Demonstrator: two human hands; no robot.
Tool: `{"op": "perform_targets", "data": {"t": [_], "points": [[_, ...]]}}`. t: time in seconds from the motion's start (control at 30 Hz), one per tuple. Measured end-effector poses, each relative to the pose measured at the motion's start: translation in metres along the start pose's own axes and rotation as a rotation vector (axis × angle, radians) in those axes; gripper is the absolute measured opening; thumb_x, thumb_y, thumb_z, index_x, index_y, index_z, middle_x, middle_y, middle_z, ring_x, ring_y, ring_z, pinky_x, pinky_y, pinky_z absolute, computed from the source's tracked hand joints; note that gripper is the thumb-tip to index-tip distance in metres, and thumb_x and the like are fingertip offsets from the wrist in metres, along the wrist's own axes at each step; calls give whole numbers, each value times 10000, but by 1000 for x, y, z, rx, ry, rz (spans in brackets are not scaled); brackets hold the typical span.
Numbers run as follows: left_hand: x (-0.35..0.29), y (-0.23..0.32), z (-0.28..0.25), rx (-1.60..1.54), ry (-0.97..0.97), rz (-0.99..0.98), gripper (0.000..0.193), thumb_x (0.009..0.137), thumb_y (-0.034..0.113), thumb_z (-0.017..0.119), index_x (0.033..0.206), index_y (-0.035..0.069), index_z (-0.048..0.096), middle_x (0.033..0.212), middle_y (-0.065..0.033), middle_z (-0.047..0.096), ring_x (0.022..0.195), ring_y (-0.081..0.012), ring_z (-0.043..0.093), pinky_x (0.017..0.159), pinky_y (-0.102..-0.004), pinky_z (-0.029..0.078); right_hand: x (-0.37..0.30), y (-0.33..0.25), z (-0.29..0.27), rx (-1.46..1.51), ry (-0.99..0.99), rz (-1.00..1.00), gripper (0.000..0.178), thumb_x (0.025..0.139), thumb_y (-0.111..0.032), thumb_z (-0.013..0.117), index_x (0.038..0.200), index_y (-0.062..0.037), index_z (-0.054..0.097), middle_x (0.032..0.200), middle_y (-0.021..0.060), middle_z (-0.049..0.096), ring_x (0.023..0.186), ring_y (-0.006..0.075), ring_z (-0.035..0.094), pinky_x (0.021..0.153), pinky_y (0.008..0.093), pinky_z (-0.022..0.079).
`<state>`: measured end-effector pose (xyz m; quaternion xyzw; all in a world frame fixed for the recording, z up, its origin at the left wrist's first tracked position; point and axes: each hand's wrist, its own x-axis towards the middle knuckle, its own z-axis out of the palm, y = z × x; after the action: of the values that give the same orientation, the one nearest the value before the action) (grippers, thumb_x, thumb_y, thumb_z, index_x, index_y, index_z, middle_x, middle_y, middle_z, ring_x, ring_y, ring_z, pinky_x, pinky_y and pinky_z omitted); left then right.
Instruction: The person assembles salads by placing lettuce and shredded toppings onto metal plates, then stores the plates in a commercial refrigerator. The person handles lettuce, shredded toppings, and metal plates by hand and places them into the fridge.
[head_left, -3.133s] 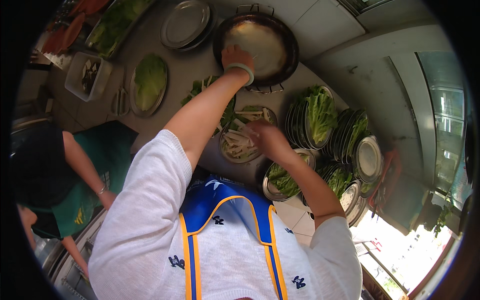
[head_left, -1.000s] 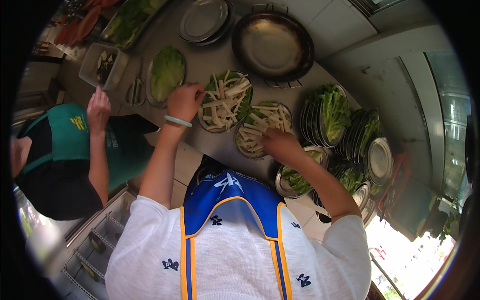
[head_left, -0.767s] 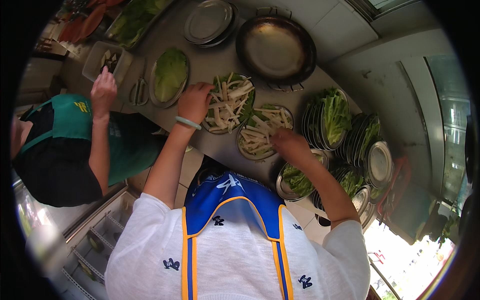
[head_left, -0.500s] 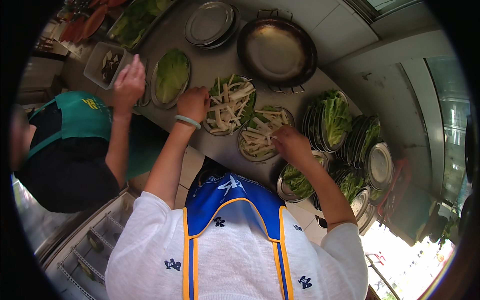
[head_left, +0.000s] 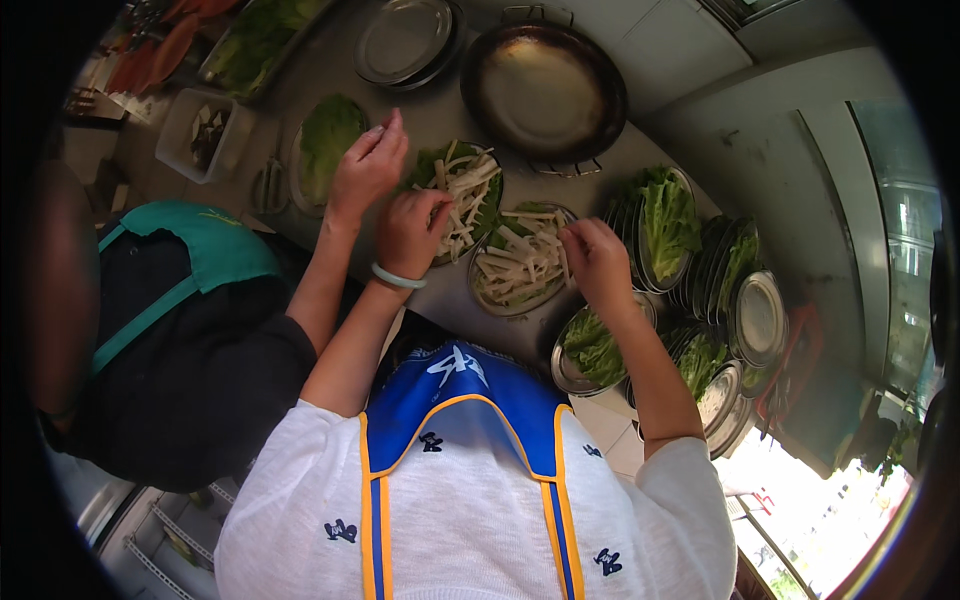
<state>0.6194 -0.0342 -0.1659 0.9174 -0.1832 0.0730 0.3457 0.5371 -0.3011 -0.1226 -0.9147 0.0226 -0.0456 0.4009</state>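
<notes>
A co-worker in a green apron [head_left: 232,255], at left, extends a hand [head_left: 368,172] beside the person's left hand [head_left: 410,232], whose fingers curl near a lettuce-lined plate [head_left: 503,188] of pale cut strips [head_left: 468,192] at centre; whether they grip is unclear. To its right sits a second strip-laden plate [head_left: 518,313]. The right hand [head_left: 600,262] bunches its fingertips at that rim, any hold indiscernible. Lettuce-topped plates [head_left: 665,228] lean stacked at right.

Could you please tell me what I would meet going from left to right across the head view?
Translucent plastic tub, scissors, flat lettuce leaf, the person's left hand, nearer heap of pale strips, right hand, upright frilly lettuce, silvery metal plate.
</notes>
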Motion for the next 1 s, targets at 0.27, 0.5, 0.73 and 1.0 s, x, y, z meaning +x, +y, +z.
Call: {"op": "perform_targets", "data": {"t": [0.27,0.5,0.73,1.0], "points": [[-15,13,9,155,81,-4,198,819,148,701,998,65,681,1072,-128,631,960,-327,600,814,-416,492,-10,24,15,-105,-286,-1,188,844,-90,656,1030,-85,627,996,154,595,834,342,621,703,416,509],[-34,15,14,71,151,-127,293,879,124,599,1162,47,590,1155,-170,583,1080,-365,539,923,-438,434,-13,32,20,-273,-192,119,142,887,-152,609,992,-58,611,956,176,627,836,380,629,705,431,514],[-79,-51,17,-124,244,-557,353,975,213,501,1265,15,475,1110,-187,578,1041,-293,570,880,-392,460,-34,29,19,-134,-325,157,257,930,-211,549,1031,7,641,854,183,679,772,341,661,701,403,514],[-65,-97,21,-546,-128,-994,303,985,302,504,1156,61,572,898,-63,611,739,-151,601,620,-315,531,-61,1,22,192,-132,453,223,884,-145,600,1067,-36,664,874,142,679,772,240,653,720,337,506]]}}
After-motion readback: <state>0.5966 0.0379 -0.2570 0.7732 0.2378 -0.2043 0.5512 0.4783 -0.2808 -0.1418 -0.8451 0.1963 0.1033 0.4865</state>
